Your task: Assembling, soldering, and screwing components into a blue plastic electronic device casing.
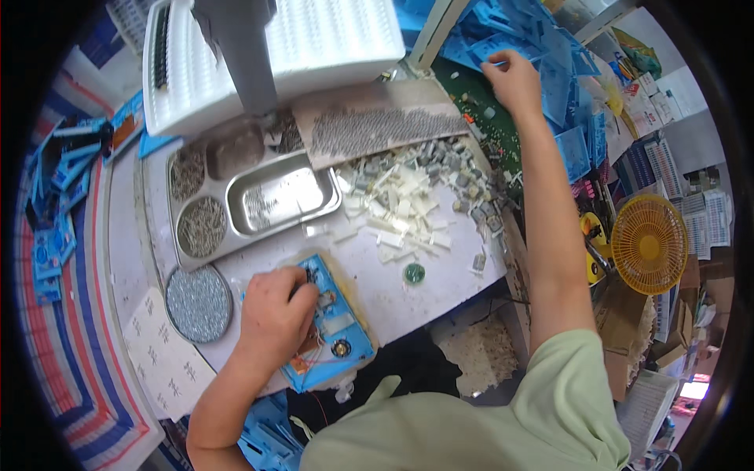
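A blue plastic housing lies at the near edge of the bench, with a round black part, a pale block and thin wires inside it. My left hand is closed over its left side, fingers curled on the rim. Far to the right, my right arm stretches out to a heap of blue plastic panels. There my right hand has its fingers bent together against the nearest panels; whatever is between the fingertips is hidden.
A steel tray holds small metal screws and pins. White plastic pieces and grey parts are piled beside it. Left stand a round dish and paper. A grey post rises before white foam trays. A yellow basket sits right.
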A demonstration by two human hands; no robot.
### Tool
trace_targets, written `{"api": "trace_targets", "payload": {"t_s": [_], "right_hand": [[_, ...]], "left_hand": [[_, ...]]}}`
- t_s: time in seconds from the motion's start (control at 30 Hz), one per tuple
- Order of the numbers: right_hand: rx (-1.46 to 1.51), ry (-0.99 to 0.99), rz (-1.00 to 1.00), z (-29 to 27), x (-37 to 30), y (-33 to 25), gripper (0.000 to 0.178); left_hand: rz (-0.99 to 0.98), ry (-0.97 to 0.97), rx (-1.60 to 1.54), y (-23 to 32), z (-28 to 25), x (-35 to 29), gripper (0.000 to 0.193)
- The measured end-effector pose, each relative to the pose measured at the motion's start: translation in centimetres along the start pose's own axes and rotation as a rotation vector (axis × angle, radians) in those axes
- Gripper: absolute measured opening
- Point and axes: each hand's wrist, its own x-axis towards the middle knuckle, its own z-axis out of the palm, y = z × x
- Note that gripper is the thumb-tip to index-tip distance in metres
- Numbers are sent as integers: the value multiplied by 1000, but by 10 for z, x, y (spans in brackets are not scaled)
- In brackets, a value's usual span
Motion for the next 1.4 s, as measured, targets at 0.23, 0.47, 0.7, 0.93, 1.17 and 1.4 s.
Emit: {"api": "trace_targets", "payload": {"t_s": [0.23,0.47,0.7,0.93,1.17,1.4], "right_hand": [[62,4,258,103,72,169,53],[86,362,209,30,51,72,40],[820,223,243,-52,56,95,31],[660,246,69,-116,-35,15,24],[700,-64,-334,-126,-276,-125,26],[690,-432,-1021,-72,-279,-218,28]], "left_hand": [[113,-53,-11,-11,0,-3,18],[271,-72,102,-18,-8,-10,19],[310,-124,149,-23,-4,7,12],[107,-80,18,-18,2,5,28],[-445,137,-618,17,-43,-30,43],[-707,393,-1310,62,-48,-22,49]]}}
